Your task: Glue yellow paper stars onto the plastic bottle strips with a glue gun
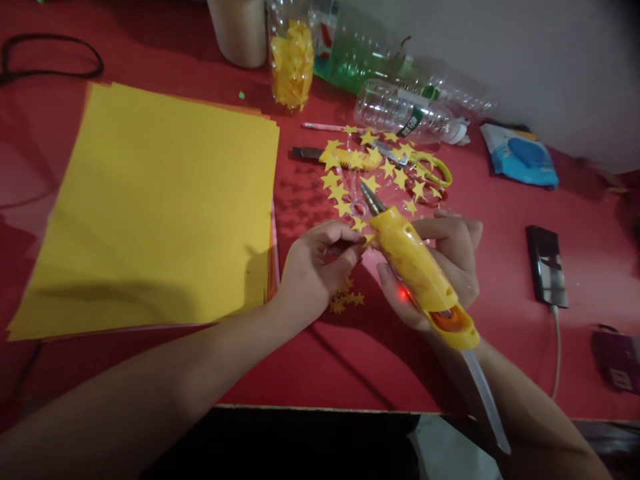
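Observation:
My right hand (445,267) is wrapped round a yellow hot glue gun (417,257), its metal nozzle pointing up and left, a red light glowing on its side. A pale glue stick (485,400) sticks out of its rear end. My left hand (320,267) is closed in a pinch, with a small yellow star (369,240) at its fingertips. Beyond both hands, many yellow stars (387,168) sit on a clear plastic piece with thin strips, partly hidden by the gun. Several smaller loose stars (347,298) lie below my left hand.
Yellow paper sheets (170,207) are stacked at left. A utility knife (345,157), scissors (440,172) and pink pencil (330,126) lie behind the stars. Clear bottles (395,110) and a container of yellow pieces (291,67) are at the back. A phone (547,267) with cable lies right.

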Demonstrator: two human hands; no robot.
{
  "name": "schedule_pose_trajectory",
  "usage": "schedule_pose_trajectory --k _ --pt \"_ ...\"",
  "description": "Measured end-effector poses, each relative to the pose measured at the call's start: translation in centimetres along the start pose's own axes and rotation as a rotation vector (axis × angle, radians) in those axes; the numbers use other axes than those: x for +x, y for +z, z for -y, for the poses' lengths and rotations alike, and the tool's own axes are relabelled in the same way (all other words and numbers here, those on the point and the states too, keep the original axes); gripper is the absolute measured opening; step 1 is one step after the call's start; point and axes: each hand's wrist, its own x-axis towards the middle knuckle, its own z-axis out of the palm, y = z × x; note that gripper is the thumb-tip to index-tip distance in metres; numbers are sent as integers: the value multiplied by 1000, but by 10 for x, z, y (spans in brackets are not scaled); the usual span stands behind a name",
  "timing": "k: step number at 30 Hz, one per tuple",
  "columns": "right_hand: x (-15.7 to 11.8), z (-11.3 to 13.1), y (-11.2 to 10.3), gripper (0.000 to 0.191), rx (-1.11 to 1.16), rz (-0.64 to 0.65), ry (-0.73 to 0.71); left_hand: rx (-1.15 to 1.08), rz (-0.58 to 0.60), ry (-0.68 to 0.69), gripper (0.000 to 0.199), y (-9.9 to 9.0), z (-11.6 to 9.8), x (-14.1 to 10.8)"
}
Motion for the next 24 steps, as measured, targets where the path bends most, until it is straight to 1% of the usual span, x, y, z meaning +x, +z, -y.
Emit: schedule_pose_trajectory --k 3,6,11,16,21,24 --pt "3 1 -2 4 -7 1 11 30 8 -2 7 -1 -1 0" --pt "3 -1 -2 5 -11 -5 -25 6 9 -4 7 -1 -1 -1" --pt "2 -3 -2 6 -12 40 -20 -39 -4 -18 8 0 0 0" --pt "1 -2 -3 7 -28 49 -34 -44 -5 -16 7 0 1 0" --pt "0 -4 -1 7 -37 36 -30 -89 -18 -39 7 0 2 0" --pt "0 -2 -2 7 -34 31 -27 -58 -30 -49 5 0 1 1"
